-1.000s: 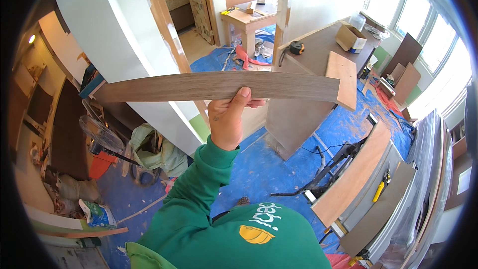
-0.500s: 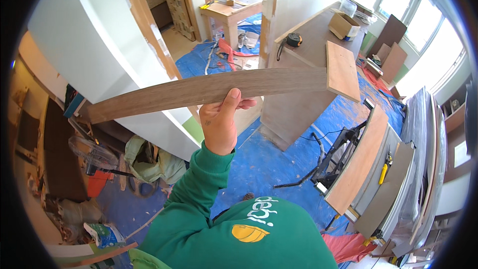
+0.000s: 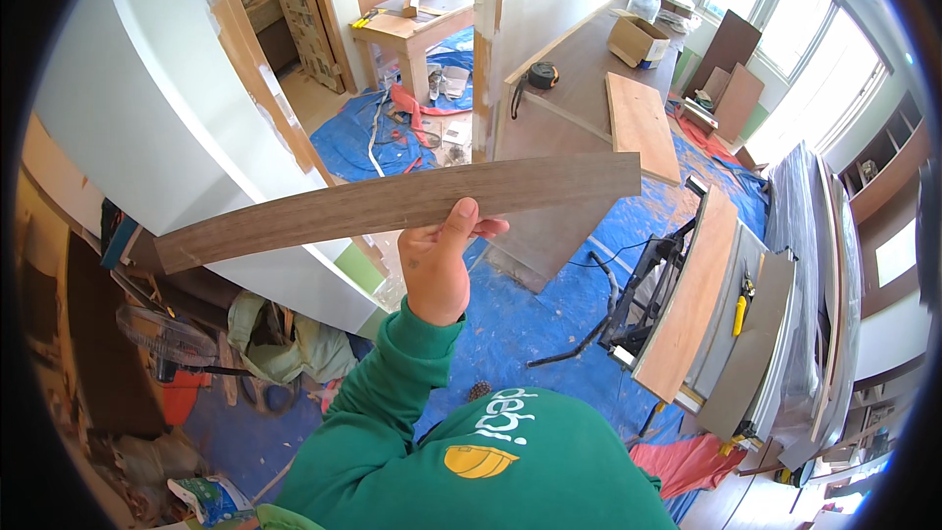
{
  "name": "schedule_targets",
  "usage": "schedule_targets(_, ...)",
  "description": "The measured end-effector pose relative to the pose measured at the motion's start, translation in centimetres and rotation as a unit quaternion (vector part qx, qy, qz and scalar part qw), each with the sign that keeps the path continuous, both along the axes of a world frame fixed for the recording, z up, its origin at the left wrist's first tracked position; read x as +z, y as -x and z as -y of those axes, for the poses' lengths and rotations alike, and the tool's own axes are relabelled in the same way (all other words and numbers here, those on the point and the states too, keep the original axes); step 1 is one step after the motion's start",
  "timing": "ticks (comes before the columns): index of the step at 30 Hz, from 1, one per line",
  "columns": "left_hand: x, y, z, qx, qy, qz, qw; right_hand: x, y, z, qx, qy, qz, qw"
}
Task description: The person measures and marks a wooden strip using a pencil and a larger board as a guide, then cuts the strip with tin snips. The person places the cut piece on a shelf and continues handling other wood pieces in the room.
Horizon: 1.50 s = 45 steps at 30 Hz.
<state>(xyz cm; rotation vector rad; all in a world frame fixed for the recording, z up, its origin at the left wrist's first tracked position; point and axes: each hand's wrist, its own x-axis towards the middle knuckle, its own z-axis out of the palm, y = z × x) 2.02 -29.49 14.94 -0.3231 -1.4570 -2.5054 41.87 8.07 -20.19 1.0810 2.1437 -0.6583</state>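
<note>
My left hand (image 3: 439,265), in a green sleeve, grips a long, thin grey-brown wood strip (image 3: 363,204) near its middle, thumb on the near face and fingertips showing beyond its lower edge. The strip spans the middle of the view, its left end lower than its right. Its right end appears in front of a light plywood piece (image 3: 638,118) on the brown worktop (image 3: 579,88); I cannot tell whether they touch. My right hand is not in view.
A black tape measure (image 3: 542,76) and cardboard box (image 3: 638,39) sit on the worktop. At right stand boards on a black stand (image 3: 636,294), pliers (image 3: 744,304) and wrapped panels (image 3: 800,255). A fan (image 3: 167,348) and sacks lie left, beside a white partition (image 3: 137,108). Blue sheeting (image 3: 500,334) covers the floor.
The view has swung slightly, so the room appears further left. The strip has tilted, its left end dropping, and more of the plywood piece now shows above it. My left hand keeps its grip.
</note>
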Motion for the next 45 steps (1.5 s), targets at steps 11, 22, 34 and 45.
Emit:
schedule_targets(11,-1.8,-1.6,-4.0,-0.034,0.02,-0.03,0.999,1.0,-4.8,2.1,0.083,-0.039,-0.026,0.995)
schedule_targets(22,-2.7,-3.6,-11.4,-0.05,0.057,-0.045,0.996,20.7,11.8,-13.1,-0.103,-0.105,-0.492,0.858)
schedule_targets(34,-2.3,-5.9,-17.9,0.04,0.111,-0.025,0.993,14.5,26.9,-33.1,-0.061,-0.272,-0.188,0.942)
schedule_targets(45,-3.1,-4.8,-22.2,-0.006,0.124,-0.03,0.992,16.0,30.7,-38.6,-0.24,-0.144,-0.272,0.921)
